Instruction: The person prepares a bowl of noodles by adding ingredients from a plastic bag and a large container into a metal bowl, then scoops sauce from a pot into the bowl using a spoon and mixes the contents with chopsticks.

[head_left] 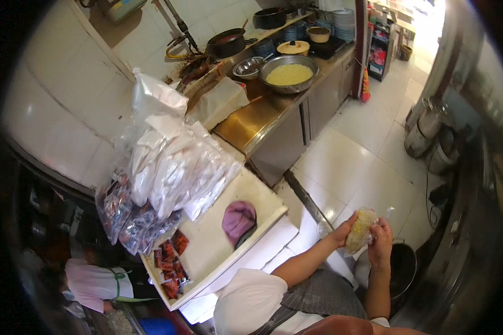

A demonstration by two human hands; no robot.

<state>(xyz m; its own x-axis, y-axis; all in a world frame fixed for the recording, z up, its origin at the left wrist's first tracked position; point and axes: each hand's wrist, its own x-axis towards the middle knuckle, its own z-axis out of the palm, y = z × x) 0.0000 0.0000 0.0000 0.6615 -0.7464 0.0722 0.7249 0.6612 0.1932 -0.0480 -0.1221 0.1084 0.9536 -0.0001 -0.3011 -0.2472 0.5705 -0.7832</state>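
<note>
A clear plastic bag of yellowish food (360, 230) is held up in front of my apron, above the floor. My left hand (345, 230) grips the bag's left side, with the fingers partly behind it. At the upper right of the bag, my right hand (380, 233) is closed on the plastic, and a loose corner of film sticks up beside it. What exactly the food is, I cannot make out. Below my right forearm stands a dark round pot (403, 268), partly hidden by the arm.
To the left, a pale tray-like table (207, 245) carries a purple cloth (239, 222), red packets (170, 265) and piled plastic bags (173, 162). A steel counter (262, 120) behind holds a bowl of yellow food (289, 75). Another person (98, 285) works at the lower left.
</note>
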